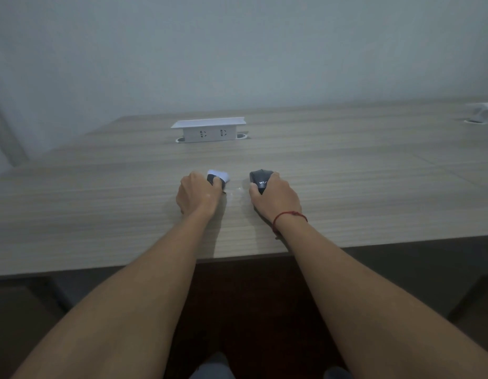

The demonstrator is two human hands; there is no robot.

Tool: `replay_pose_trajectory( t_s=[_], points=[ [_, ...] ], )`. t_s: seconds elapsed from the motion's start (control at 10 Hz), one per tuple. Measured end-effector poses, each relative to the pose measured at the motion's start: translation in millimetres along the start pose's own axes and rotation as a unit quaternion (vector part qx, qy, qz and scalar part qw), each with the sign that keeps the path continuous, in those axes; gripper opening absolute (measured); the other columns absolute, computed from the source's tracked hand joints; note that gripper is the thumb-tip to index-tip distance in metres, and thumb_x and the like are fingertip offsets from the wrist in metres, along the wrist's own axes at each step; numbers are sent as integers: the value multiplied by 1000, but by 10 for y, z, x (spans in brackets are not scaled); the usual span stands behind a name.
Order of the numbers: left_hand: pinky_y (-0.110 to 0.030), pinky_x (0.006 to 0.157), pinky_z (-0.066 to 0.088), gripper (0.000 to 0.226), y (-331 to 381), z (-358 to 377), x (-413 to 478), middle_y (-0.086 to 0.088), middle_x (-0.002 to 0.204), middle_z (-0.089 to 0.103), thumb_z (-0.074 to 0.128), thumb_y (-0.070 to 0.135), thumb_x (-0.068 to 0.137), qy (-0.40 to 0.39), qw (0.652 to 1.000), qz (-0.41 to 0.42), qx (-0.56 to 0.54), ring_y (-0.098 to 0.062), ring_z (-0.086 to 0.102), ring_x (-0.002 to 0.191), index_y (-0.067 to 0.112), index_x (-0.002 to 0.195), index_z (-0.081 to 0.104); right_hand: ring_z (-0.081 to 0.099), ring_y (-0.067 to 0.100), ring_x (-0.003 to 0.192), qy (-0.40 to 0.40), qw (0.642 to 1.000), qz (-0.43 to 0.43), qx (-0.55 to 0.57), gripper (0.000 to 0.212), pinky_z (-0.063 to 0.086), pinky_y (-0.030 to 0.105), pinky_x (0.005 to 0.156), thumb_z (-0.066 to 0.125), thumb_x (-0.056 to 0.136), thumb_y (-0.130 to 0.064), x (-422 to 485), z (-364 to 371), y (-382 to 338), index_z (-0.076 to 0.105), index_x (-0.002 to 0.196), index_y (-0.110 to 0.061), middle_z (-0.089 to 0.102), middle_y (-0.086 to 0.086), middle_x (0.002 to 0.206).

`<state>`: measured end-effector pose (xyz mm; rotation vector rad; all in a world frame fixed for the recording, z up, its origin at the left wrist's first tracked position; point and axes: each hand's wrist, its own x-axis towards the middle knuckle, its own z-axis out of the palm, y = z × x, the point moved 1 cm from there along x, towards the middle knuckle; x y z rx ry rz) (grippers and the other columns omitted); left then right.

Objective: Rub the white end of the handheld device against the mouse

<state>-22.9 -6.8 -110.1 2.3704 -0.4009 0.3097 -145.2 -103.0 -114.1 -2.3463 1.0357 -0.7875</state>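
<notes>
My left hand (197,194) is closed around a small handheld device (218,178) with a dark body and a white end that points away from me. My right hand (275,196) grips a black mouse (259,179) with white lettering on it. Both rest on the wooden table (100,214), the device and the mouse a short gap apart and not touching. A red string circles my right wrist. My fingers hide most of each object.
A white pop-up socket box (208,129) stands at the middle back of the table, with round cable holes beside it. Another white fitting (483,109) sits at the far right. The table's front edge runs just below my wrists.
</notes>
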Motion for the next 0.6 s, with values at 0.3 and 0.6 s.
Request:
replay_pose_trajectory(
  t_s=[0.3, 0.6],
  points=[
    [-36, 68, 45, 44, 39, -88, -88, -17, 102, 63, 58, 47, 84, 4, 1000, -11, -9, -37, 62, 92, 2, 87, 59, 59, 30, 104, -2, 1000, 0, 3, 60, 47, 38, 89, 48, 87, -52, -48, -24, 3, 46, 123, -4, 60, 12, 117],
    [-40, 93, 39, 69, -84, -252, -450, -10, 114, 58, 51, 72, 73, 5, 990, 61, 126, -29, 50, 112, 12, 105, 64, 44, 29, 130, -47, 996, 7, -77, 96, 37, 42, 107, 50, 74, -70, -340, -163, 138, 31, 141, -3, 43, 13, 144]
  ],
)
